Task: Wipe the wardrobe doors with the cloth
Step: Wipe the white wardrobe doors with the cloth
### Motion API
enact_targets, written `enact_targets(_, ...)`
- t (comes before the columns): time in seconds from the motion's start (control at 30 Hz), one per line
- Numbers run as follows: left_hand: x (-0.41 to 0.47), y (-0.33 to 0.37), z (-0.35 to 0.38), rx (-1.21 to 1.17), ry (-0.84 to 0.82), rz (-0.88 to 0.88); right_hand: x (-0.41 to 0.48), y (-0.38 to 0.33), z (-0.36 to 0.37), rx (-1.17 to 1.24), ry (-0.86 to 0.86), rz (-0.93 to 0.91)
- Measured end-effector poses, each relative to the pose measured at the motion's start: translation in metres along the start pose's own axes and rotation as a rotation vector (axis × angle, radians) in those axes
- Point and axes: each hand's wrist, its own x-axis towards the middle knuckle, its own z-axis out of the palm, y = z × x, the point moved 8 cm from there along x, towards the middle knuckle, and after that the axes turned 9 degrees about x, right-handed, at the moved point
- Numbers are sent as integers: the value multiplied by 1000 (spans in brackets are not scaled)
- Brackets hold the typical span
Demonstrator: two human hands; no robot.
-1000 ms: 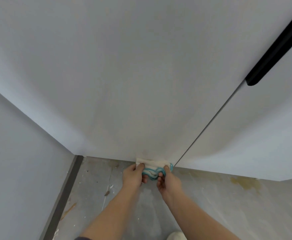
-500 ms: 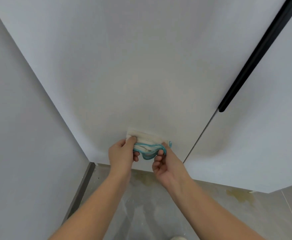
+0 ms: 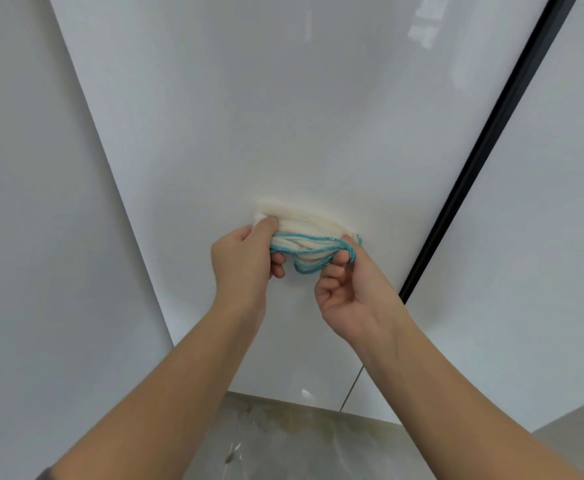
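A folded white cloth with a teal edge (image 3: pixel 304 233) is pressed against the glossy white left wardrobe door (image 3: pixel 266 116), at mid height of the view. My left hand (image 3: pixel 245 258) grips the cloth's left end with thumb on top. My right hand (image 3: pixel 349 289) pinches its right end, fingers curled under the teal hem. A second white door (image 3: pixel 532 237) stands to the right. A long black vertical handle strip (image 3: pixel 484 140) runs between the two doors.
A plain grey side wall (image 3: pixel 41 237) meets the wardrobe on the left. Below the doors lies a stained grey floor (image 3: pixel 283 441) with scraps of debris. The gap between the doors continues below the handle.
Both hands have carried the cloth up the left door from its bottom edge near the floor to well above it. The view has tilted upward with them.
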Motion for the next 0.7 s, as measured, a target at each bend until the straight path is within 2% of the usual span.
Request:
enact_targets(0.37,-4,266,39,39,-85,84,-128,-130,204,47,-65,-88)
enact_targets(0.7,-22,505,76,84,-155,62,-253,-245,380,3,-42,-153)
